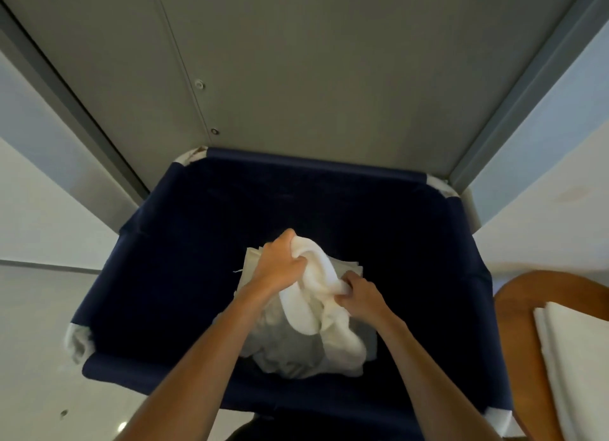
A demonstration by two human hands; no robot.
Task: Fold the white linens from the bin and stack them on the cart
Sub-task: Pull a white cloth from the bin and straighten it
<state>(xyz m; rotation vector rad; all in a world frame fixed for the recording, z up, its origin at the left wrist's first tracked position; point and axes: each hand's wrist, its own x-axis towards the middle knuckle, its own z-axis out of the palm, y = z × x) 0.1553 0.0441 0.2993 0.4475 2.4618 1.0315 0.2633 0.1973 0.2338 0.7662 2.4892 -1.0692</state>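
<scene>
White linen (318,272), a thick towel-like piece, bunched and raised above the heap at frame centre; both hands on it. Left hand (280,269) clamped on its upper end, fingers curled into the cloth, back of the hand toward the camera; right hand (361,294) gripping a fold just right of and lower than the left, fingers tucked into the cloth; the two hands near each other, cloth running between them and drooping toward lower centre.

Beneath: heap of white linens (283,355), crumpled, greyer in the shade, lying in the bottom of the bin; a flatter, squared piece shows behind the left hand.

Bin (158,249): dark navy fabric, roughly square, filling the middle of the frame; pale frame corners showing at upper left, upper right, lower left and lower right of its rim.

Cart (517,325): wooden, rounded edge, at the right edge of the frame just beside the bin; folded linens (580,368) lying on it, white, edges squared, partly cut off by the frame.

Grey panel (329,61) with two small round fittings across the top of the frame; pale floor (36,341) at left.
</scene>
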